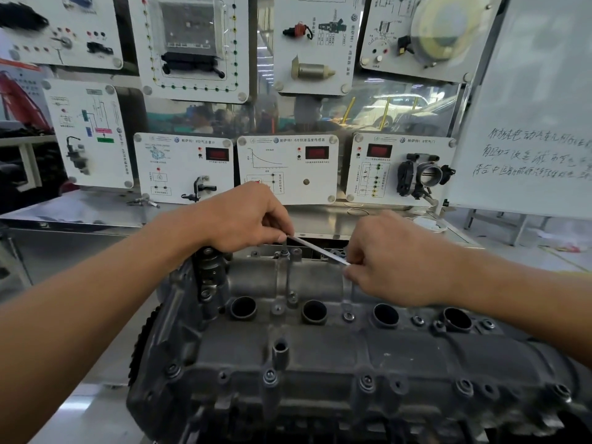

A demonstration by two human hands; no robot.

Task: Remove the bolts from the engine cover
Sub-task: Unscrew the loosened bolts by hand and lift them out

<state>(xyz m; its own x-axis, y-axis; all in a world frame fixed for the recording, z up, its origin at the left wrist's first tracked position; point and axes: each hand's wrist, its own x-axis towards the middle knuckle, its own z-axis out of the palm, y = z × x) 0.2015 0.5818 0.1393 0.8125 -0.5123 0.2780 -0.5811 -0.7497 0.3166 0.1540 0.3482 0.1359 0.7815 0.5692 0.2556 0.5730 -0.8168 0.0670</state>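
A grey metal engine cover [320, 354] fills the lower middle of the head view, with several round plug holes and several bolts along its near edge. A thin silver L-shaped key [315, 249] spans between my hands at the cover's far edge. My left hand [246, 219] pinches the key's bent end above a bolt [284, 252] on the far edge; the key's tip is hidden by my fingers. My right hand [394, 261] grips the key's long arm at its other end.
White training panels with sensors and red displays stand behind the engine on a steel bench [80, 209]. A throttle body [423, 174] is mounted at the right panel. A whiteboard [531, 123] with handwriting stands at the right.
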